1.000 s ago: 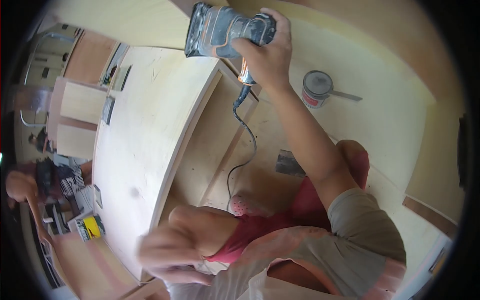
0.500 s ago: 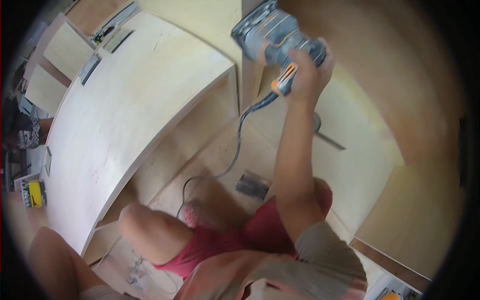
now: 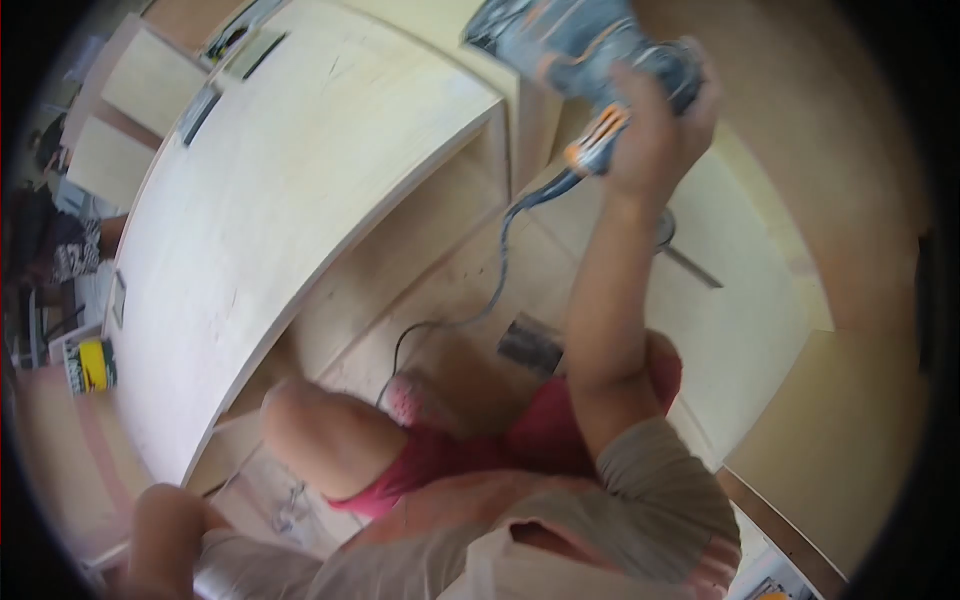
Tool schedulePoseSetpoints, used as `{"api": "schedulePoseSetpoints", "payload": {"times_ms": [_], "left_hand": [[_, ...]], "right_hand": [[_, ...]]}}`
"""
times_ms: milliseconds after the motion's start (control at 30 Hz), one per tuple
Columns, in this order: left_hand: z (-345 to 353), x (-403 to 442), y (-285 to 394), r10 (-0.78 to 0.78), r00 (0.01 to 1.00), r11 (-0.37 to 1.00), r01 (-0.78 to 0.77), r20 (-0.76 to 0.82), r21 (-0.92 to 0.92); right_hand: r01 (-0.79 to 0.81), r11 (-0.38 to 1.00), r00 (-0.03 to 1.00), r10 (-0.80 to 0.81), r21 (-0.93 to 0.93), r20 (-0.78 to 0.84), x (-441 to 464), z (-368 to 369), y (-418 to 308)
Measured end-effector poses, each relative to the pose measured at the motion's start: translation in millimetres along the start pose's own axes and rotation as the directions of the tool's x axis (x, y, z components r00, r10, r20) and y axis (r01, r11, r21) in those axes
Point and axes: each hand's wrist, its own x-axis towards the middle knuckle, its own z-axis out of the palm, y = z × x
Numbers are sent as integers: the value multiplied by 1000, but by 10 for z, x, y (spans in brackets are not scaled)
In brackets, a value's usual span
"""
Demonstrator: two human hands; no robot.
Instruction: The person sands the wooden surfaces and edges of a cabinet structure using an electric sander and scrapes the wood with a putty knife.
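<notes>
My right hand [image 3: 660,140] is closed around the rear grip of a blue-grey power sander [image 3: 575,45] with orange trim. The sander is raised at the top of the view, its flat pad end towards a pale upright panel [image 3: 430,20]; whether the two touch I cannot tell. A dark cord [image 3: 505,250] runs from the grip down to the floor. Of my left arm, only the bent elbow [image 3: 165,510] shows at the lower left; the hand is out of view.
A long, pale, curved wooden cabinet [image 3: 270,170] lies on my left, with sanding blocks [image 3: 200,113] on its far edge. A dark flat block [image 3: 530,345] is on the floor near my knees. A yellow-labelled tub [image 3: 92,365] and another person's patterned clothing [image 3: 78,250] are at far left.
The sander and my right hand have moved up and to the right in view. The surroundings shift rightwards too, as the camera turns. My left elbow is more bent.
</notes>
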Motion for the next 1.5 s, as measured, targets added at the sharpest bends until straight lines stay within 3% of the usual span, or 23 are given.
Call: {"api": "schedulePoseSetpoints", "payload": {"times_ms": [33,67,133,200,267,333,400,467,533,600,667,767,800,867,1000,1067,1200,1267,1300,1333,1400,1500], "left_hand": [[-69,-73,-54,-12,1000,1000,12,13,18],[-160,-289,-187,-178,978,983,172,108,62],[-298,-737,-375,-521,805,854,488,285,182],[34,-1144,-405,-659,746,750,644,94,149],[68,-1406,-515,-726,667,685,678,170,266],[122,-1732,-630,-788,606,604,728,109,323],[144,-1882,-716,-816,550,565,693,178,447],[149,-1943,-894,-801,572,579,663,177,475],[98,-1935,-1153,-742,599,644,512,302,568],[79,-2021,-1591,-791,554,584,560,259,588],[8,-2163,-2199,-795,557,555,511,239,657],[-86,-2267,-3185,-917,386,310,539,97,783],[-84,-2230,-3424,-913,394,325,541,108,776],[-56,-2160,-3848,-955,292,72,373,-43,925],[-58,-2271,-4571,-974,226,58,336,-21,940],[-50,-2327,-4866,-991,131,31,318,-11,948],[15,-2407,-5205,-993,110,-19,273,-51,962],[60,-2480,-5254,-908,361,-60,393,-214,918],[70,-2471,-5300,-932,283,-110,368,-224,923],[77,-2494,-5328,-934,280,-111,362,-221,925],[85,-2517,-5363,-975,221,70,256,12,964],[272,-2182,-4719,-957,276,185,337,91,923]], "right_hand": [[-42,995,999,42,95,1,67,-41,168],[-20,992,1000,18,122,17,137,-13,242],[-103,965,991,119,239,-54,92,-24,261],[-108,965,993,117,238,-26,81,-40,222],[28,995,999,-32,99,37,34,-53,192],[90,994,995,-93,63,41,-58,-10,99],[143,989,988,-145,41,58,-143,47,52],[137,990,991,-137,38,-9,-131,32,64],[91,991,996,-89,97,-20,-62,6,89],[69,997,994,-65,38,-90,13,-34,141],[30,998,996,-26,48,-80,40,-70,185],[0,1000,993,0,-4,-114,-58,0,85],[-12,999,990,6,-40,-139,-76,22,34],[-7,998,989,-3,-64,-151,-100,41,-6],[-45,993,982,24,-107,-186,-125,94,-82],[-26,990,980,-3,-140,-201,-154,115,-98],[-9,989,977,-23,-148,-213,-166,86,-75],[-3,989,979,-28,-150,-204,-169,46,-72],[4,990,980,-32,-140,-196,-170,43,-70],[-3,990,980,-26,-143,-198,-172,70,-80],[65,979,971,-106,-191,-213,-191,120,-123],[176,960,971,-205,-218,-120,-129,28,-56]]}}
